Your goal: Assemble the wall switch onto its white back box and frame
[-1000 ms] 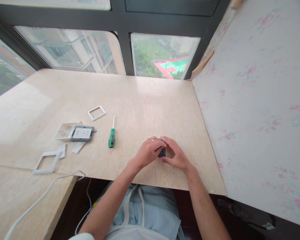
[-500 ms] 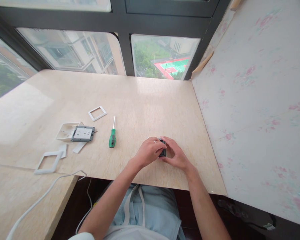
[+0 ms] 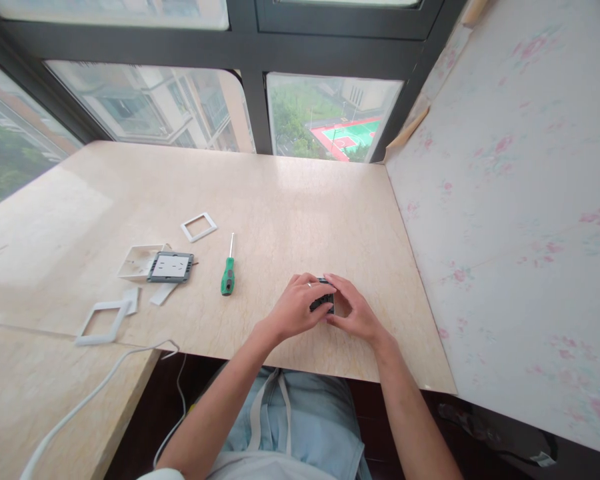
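Both hands are closed around a small dark grey wall-socket module (image 3: 322,303) on the counter near the front edge. My left hand (image 3: 300,303) grips it from the left, thumb low and fingers over the top edge; a ring shows on one finger. From the right, my right hand (image 3: 354,312) holds the module's edge between thumb and fingertips. Fingers cover most of the module. To the left lies a screwdriver (image 3: 228,275) with a green handle, its shaft pointing away from me.
Farther left, a second socket (image 3: 171,267) with a white face leans on an open white back box (image 3: 137,261). Two white frames, a small one (image 3: 199,227) and a larger one (image 3: 103,323), lie near white strips (image 3: 163,294). A white cable (image 3: 105,375) crosses the counter. Papered wall (image 3: 505,220) stands right.
My left thumb has moved down across the module to its lower edge, uncovering more of the dark part. The whole view has shifted slightly; the loose items stay where they were.
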Demonstrator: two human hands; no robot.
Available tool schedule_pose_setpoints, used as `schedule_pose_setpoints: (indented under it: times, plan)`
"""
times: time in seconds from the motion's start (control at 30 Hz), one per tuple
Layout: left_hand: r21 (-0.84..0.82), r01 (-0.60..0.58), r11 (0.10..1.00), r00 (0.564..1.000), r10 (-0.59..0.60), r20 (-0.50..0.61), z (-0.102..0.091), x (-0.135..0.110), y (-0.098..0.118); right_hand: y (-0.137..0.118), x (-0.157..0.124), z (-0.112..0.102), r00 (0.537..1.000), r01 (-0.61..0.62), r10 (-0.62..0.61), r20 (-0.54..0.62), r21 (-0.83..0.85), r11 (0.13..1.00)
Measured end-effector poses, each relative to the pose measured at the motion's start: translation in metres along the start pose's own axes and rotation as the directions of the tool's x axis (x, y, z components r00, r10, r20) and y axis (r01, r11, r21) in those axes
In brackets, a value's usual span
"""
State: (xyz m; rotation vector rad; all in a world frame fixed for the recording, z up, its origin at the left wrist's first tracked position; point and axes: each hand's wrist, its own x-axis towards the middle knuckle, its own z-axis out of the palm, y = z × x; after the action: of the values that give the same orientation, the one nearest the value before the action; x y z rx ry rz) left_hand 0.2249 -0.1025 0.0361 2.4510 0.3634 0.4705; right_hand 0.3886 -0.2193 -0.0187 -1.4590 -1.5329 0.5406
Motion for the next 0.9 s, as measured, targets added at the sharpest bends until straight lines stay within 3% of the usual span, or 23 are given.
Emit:
schedule_pose_setpoints:
  times: [0.13,0.27,0.4,0.53,0.9]
  plan:
    - [-0.088,-0.029,0.996,0.995,0.020,-0.100,-0.001,-0.008,-0.004,-0.002,0.000,0.000,1.000,-0.030,0.030,-0.002,0.014,0.999]
    - [-0.122,0.053,0.991,0.978,-0.076,-0.194,0.002,-0.022,-0.020,-0.005,0.001,-0.001,0.999,-0.035,0.035,0.010,-0.006,0.999]
    - [-0.135,0.147,0.980,0.981,-0.161,-0.106,0.007,-0.035,-0.038,-0.007,0.001,-0.005,0.999,0.018,-0.019,-0.028,-0.027,0.999]
    - [-0.149,0.157,0.976,0.987,-0.162,-0.020,0.008,-0.038,-0.046,-0.007,0.000,-0.008,0.991,0.082,-0.084,-0.105,-0.023,0.996]
    - [-0.142,0.186,0.972,0.978,-0.197,-0.069,0.011,-0.038,-0.048,-0.005,0.000,-0.004,0.984,0.089,-0.087,-0.157,0.006,0.996]
